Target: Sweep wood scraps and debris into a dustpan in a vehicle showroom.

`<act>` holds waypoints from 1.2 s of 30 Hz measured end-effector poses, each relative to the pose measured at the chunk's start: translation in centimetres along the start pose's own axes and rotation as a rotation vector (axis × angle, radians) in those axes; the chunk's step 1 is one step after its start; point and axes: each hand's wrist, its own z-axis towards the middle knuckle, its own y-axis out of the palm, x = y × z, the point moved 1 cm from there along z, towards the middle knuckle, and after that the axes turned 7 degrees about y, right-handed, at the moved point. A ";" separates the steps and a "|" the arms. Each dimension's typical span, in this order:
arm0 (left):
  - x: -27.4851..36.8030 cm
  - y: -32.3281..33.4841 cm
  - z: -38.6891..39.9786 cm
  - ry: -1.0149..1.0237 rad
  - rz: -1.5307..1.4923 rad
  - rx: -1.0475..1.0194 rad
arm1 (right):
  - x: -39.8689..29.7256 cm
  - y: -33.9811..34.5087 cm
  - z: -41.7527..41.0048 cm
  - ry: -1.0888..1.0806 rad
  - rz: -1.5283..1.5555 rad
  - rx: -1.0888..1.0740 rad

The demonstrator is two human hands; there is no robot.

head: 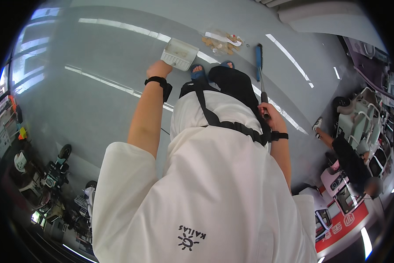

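Note:
My left hand (159, 69) is closed at the near left corner of a white plastic dustpan (180, 54); the grip itself is hidden behind my fingers. The dustpan is beside my feet, with some light debris in it. In my right hand (270, 113) is the dark grip of a broom. The metal shaft runs away from me to a blue head with dark bristles (259, 59), right of my feet. Beyond my blue slippers, brown scraps (231, 47) lie on the grey floor with a white strip (221, 37) and crumpled clear plastic.
Several scooters and a motorbike (57, 167) stand along the left. At the right, a person in dark clothes (348, 157) is beside a pale green scooter (356, 116) and pink scooters. A beige covered object (315, 16) spans the upper right.

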 end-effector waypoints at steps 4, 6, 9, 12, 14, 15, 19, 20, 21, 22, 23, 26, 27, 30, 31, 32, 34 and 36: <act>-0.3 -0.3 0.7 0.068 -0.031 0.134 | -0.3 1.0 -1.3 0.078 0.115 -0.110; -1.9 0.7 1.3 0.223 -0.150 0.275 | -0.9 1.5 -2.3 0.055 0.169 -0.171; -5.7 3.3 4.7 0.085 -0.247 0.002 | -1.2 0.9 -3.7 0.018 0.282 -0.247; -3.8 1.6 3.1 0.006 -0.653 0.017 | -0.4 -1.0 -5.5 -0.098 0.434 -0.330; -3.7 2.3 3.5 0.022 -0.562 0.054 | -0.1 -1.8 -6.6 -0.084 0.454 -0.329; -3.6 2.6 3.8 0.042 -0.453 0.079 | 0.2 -2.2 -7.0 -0.064 0.493 -0.325; -1.6 2.2 3.8 -0.005 -0.539 0.099 | 1.4 -2.8 -7.9 -0.101 0.610 -0.339; -1.3 2.1 3.6 0.022 -0.475 0.127 | 1.7 -2.9 -8.1 -0.120 0.619 -0.308; -1.1 2.1 3.7 0.047 -0.411 0.156 | 1.8 -3.1 -8.3 -0.124 0.614 -0.307; -1.4 2.2 4.2 0.047 -0.418 0.157 | 1.9 -3.3 -8.5 -0.115 0.629 -0.284; -2.2 2.4 4.6 0.032 -0.424 0.193 | 1.7 -3.5 -8.4 -0.105 0.643 -0.262; -2.4 1.4 3.4 -0.004 -0.479 0.133 | 1.9 -4.8 -8.2 -0.108 0.640 -0.201; -2.4 0.5 3.0 -0.018 -0.522 0.057 | 1.8 -5.1 -7.8 -0.115 0.651 -0.172; -3.0 2.4 4.4 -0.032 -0.424 0.191 | -0.4 -5.6 -5.1 -0.055 0.567 -0.135; -2.6 2.2 4.2 -0.039 -0.420 0.186 | -1.2 -4.8 -4.4 -0.046 0.567 -0.133; -2.2 1.9 4.1 -0.042 -0.427 0.187 | -2.3 -3.7 -3.4 -0.039 0.485 -0.078; -1.5 1.5 4.0 -0.053 -0.435 0.177 | -3.3 -1.5 -1.5 -0.023 0.407 -0.023; -1.3 1.5 4.1 -0.059 -0.433 0.175 | -3.2 0.6 0.0 0.021 0.263 -0.006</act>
